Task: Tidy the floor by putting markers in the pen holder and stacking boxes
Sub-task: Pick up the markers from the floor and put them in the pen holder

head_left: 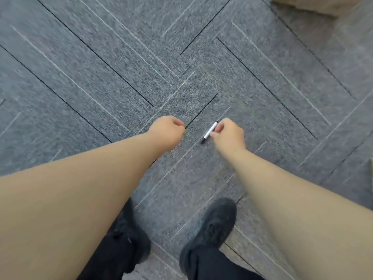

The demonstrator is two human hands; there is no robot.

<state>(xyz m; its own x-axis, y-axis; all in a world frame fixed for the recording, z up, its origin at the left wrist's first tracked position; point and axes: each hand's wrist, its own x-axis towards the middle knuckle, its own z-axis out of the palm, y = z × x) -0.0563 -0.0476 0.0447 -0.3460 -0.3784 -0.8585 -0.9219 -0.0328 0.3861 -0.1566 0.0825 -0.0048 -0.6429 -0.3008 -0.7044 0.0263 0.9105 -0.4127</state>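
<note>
My right hand (229, 136) pinches a white marker (210, 131) with a black cap, its dark end pointing down and left over the grey carpet. My left hand (167, 131) is stretched out beside it, a short way to the left, with its fingers curled into a fist and nothing in it. No pen holder shows in this view.
Grey carpet tiles (121, 67) with diagonal seams fill the view. A corner of a brown cardboard box (314, 5) lies at the top right. My two black shoes (216, 225) and dark trouser legs stand at the bottom. A pale edge shows at the far right.
</note>
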